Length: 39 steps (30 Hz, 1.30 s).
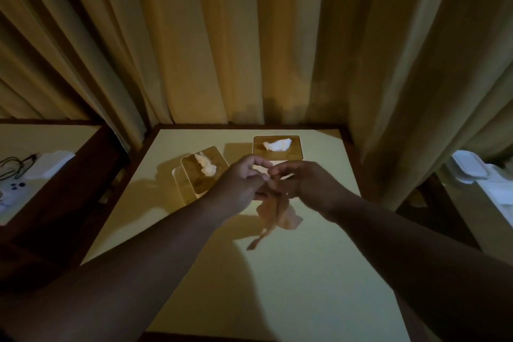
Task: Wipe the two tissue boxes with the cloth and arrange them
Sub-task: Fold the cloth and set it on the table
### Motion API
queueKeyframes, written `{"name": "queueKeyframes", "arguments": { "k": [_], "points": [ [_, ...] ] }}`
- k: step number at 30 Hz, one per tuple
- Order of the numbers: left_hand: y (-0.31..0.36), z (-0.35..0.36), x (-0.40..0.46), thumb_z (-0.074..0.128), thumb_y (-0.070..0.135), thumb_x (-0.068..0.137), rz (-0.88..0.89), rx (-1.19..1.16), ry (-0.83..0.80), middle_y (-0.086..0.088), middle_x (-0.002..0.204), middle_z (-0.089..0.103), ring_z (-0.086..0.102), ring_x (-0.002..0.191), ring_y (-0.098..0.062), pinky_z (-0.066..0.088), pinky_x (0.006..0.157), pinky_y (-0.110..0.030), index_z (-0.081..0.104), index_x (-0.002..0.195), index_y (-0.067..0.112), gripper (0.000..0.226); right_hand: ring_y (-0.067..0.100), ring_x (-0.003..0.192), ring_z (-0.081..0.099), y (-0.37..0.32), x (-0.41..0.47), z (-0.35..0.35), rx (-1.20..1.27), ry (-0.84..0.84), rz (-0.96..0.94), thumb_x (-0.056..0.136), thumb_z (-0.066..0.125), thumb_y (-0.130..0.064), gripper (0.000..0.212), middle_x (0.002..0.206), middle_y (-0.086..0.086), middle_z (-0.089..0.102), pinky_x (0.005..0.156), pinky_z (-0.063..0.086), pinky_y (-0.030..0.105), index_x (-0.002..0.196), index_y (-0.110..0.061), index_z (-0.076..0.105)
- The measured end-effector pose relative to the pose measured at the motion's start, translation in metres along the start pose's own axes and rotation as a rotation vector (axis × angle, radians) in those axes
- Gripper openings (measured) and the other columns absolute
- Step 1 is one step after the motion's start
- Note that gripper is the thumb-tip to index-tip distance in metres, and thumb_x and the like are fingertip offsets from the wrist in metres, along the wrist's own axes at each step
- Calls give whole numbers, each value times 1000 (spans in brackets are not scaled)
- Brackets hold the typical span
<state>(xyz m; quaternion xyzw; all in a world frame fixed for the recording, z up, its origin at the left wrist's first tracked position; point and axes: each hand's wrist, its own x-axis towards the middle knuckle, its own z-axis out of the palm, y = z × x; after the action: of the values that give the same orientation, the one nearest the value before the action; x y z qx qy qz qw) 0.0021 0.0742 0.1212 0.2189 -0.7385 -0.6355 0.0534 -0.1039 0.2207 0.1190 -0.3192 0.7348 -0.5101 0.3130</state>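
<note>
At the far left I see a side table [41, 133] with a dark cable [14, 165] and a white container [51, 164]. On my cream table [305, 272] the left tissue box [204, 172] sits angled, a white tissue poking from its wooden lid. My left hand [240, 183] and right hand [308, 183] meet just above the tabletop in front of the boxes, fingers curled, both pinching the crumpled cloth [277, 211], which dangles below them. The right tissue box [277, 147] stands square near the curtain [249, 36], partly behind my fingers. Far right, a white lidded tub [469, 166] rests on another surface.
</note>
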Motion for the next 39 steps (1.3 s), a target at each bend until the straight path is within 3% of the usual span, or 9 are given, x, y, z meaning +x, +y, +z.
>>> {"name": "queueKeyframes", "arguments": {
  "k": [3, 6, 8, 15, 19, 23, 29, 34, 39],
  "points": [
    [6, 5, -2, 44, -2, 100, -19, -49, 18, -15, 86, 68, 66, 79, -27, 58, 75, -42, 60, 109, 20, 28, 0, 82, 63, -6, -8, 12, -358, 17, -189, 87, 79, -18, 25, 97, -14, 67, 69, 50, 15, 111, -14, 74],
    [11, 3, -8, 39, -4, 98, -47, -146, -53, -14, 84, 69, 68, 83, -30, 55, 83, -42, 55, 118, 17, 33, 5, 80, 61, -4, -11, 16, -519, 132, -325, 92, 73, -14, 16, 102, 0, 71, 74, 53, 22, 107, -11, 77],
    [8, 1, -10, 44, 1, 99, -7, -4, -47, -5, 83, 74, 72, 83, -24, 55, 82, -37, 55, 121, 22, 32, 7, 81, 64, -4, -9, 15, -544, 162, -287, 96, 67, -17, 14, 102, -1, 73, 75, 53, 23, 105, -14, 78],
    [-23, -11, -2, 72, 29, 93, 114, 664, -58, 10, 120, 51, 53, 109, -8, 44, 90, -25, 57, 111, 35, 25, -5, 83, 65, -7, -11, 3, -118, 131, -117, 100, 53, -6, 34, 80, -18, 71, 74, 50, 14, 82, -25, 75],
    [-34, -22, 6, 79, 29, 87, 116, 600, -36, 9, 107, 61, 60, 100, -6, 42, 78, -16, 69, 95, 24, 14, 4, 81, 66, 0, -8, -9, 49, 192, -47, 96, 57, -3, 30, 74, -11, 71, 74, 49, 22, 79, -19, 75],
    [-24, -34, -1, 78, 19, 88, 201, 534, 4, 13, 78, 66, 60, 74, 7, 41, 64, -7, 70, 79, 21, 13, 20, 97, 70, 13, -8, -20, 22, 208, 34, 97, 63, -7, 20, 91, 3, 75, 85, 57, 31, 86, -13, 78],
    [-12, -37, -3, 81, 16, 85, 271, 498, 65, 10, 78, 72, 65, 74, 2, 47, 63, -10, 71, 83, 31, 19, 25, 102, 72, 25, -5, -24, 114, 185, 28, 92, 66, 5, 17, 99, 8, 75, 92, 60, 45, 88, -11, 72],
    [-1, -38, 17, 78, 18, 88, 135, 548, 129, 5, 86, 72, 67, 80, -10, 47, 64, -19, 64, 108, 35, 30, 12, 96, 65, 26, 20, -25, -354, 254, -26, 99, 61, -8, 21, 107, -7, 65, 69, 49, 9, 115, -15, 73],
    [3, -39, 38, 74, 17, 89, 81, 583, 240, 4, 86, 70, 62, 77, -10, 43, 58, -21, 70, 87, 25, 9, 10, 84, 65, 26, 40, -22, -406, 293, -72, 104, 54, -15, 19, 98, -2, 69, 72, 52, 14, 101, -12, 73]
  ]
}}
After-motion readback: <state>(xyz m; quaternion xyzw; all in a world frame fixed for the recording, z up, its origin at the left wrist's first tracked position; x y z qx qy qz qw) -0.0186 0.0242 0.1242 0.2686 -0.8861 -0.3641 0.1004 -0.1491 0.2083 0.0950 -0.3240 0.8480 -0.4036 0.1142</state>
